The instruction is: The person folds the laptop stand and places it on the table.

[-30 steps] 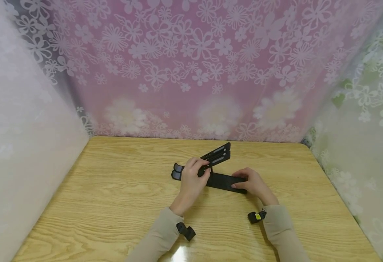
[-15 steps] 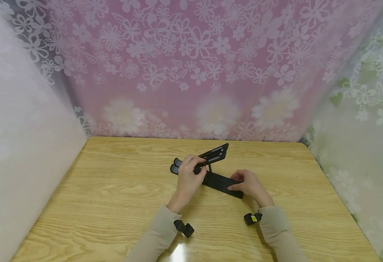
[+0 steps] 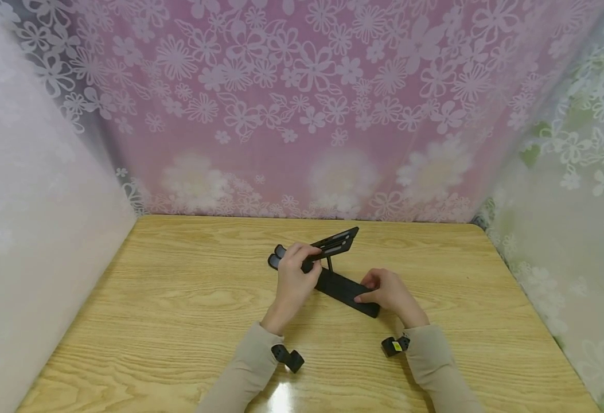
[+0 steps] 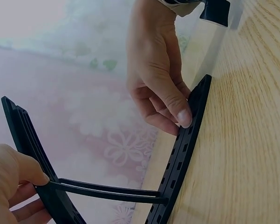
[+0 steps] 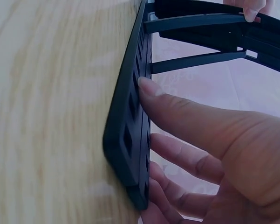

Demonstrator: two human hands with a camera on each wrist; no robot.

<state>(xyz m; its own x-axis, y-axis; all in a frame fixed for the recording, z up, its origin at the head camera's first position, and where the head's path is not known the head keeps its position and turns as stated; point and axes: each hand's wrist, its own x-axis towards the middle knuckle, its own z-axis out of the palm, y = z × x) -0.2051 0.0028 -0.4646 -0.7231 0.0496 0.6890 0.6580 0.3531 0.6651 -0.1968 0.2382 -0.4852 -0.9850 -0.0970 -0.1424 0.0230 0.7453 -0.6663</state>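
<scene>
There's your black stand (image 3: pixel 339 286) at mid-table (image 3: pixel 188 321), upper section (image 3: pixel 336 244) already up on its struts (image 5: pixel 195 21); perhaps only its angle needs settling. Your left hand (image 3: pixel 293 276) pinches that section, your right hand (image 3: pixel 390 293) the base (image 3: pixel 349 292).

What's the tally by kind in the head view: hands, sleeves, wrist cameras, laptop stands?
Hands: 2 (left hand, right hand)
Sleeves: 2 (left sleeve, right sleeve)
Wrist cameras: 2 (left camera, right camera)
Folding laptop stand: 1
Total: 7
</scene>
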